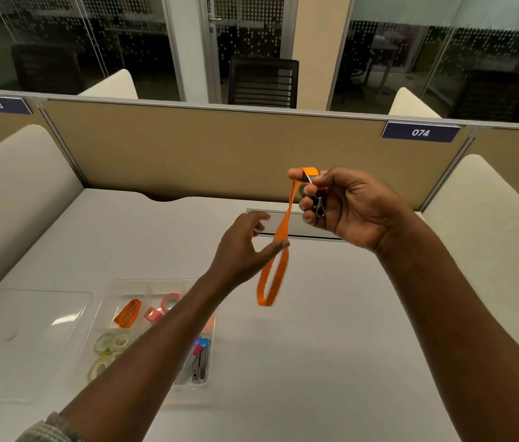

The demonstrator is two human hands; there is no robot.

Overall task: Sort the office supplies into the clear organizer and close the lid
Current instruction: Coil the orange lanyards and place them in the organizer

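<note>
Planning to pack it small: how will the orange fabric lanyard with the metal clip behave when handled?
The orange fabric lanyard is probably floppy: its loop hangs limp below the right hand. Likely light, since a pinch alone holds it. Its metal clip end would probably drop first if released.

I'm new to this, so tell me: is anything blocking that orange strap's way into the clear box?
No object does. The orange lanyard hangs from the right hand above bare table; the clear organizer sits open, its lid beside it. Only the person's own left forearm crosses above the organizer.
</note>
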